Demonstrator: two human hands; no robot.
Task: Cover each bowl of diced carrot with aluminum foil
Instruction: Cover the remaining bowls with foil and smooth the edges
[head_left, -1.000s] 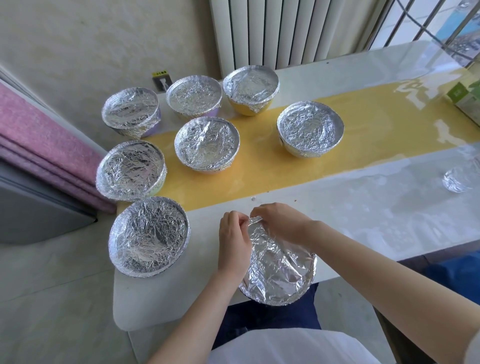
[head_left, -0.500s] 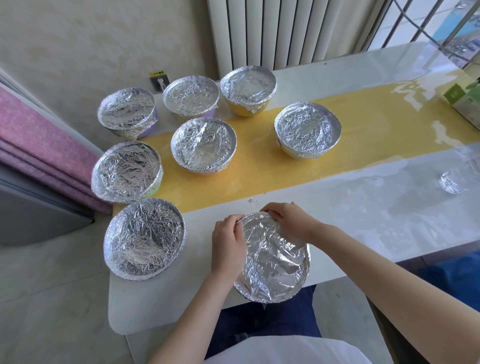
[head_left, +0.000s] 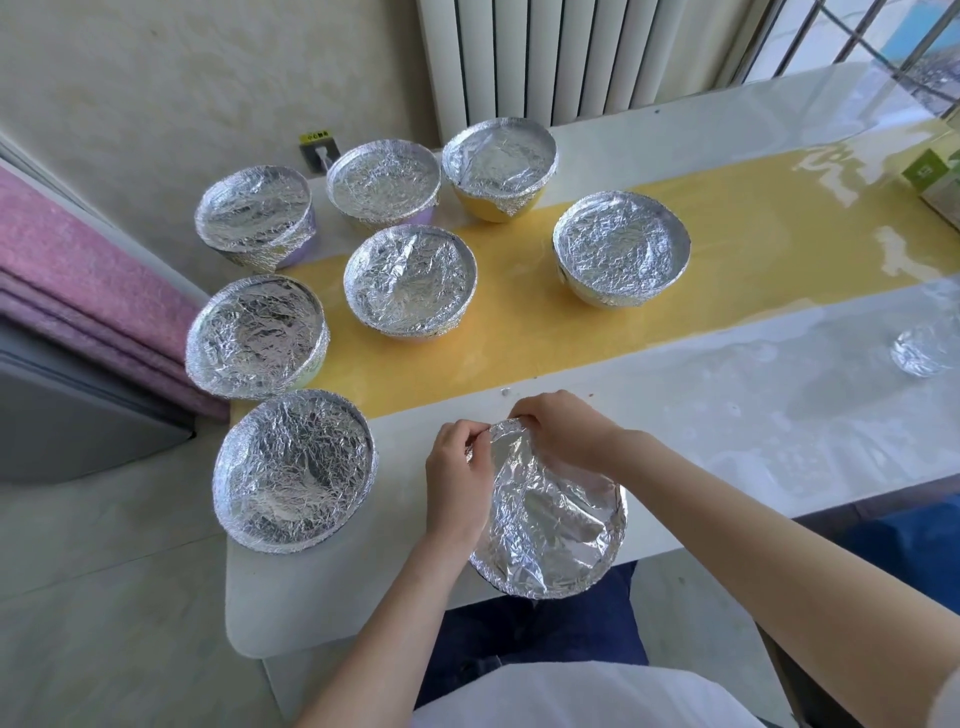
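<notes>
Crinkled foil (head_left: 550, 514); green box label (head_left: 929, 169) illegible

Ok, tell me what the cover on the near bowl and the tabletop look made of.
Cover: thin aluminium foil, shiny silver, by its crinkles and creases. Tabletop: hard, glossy, perhaps glass or polished stone; it mirrors window light, material uncertain.
</notes>
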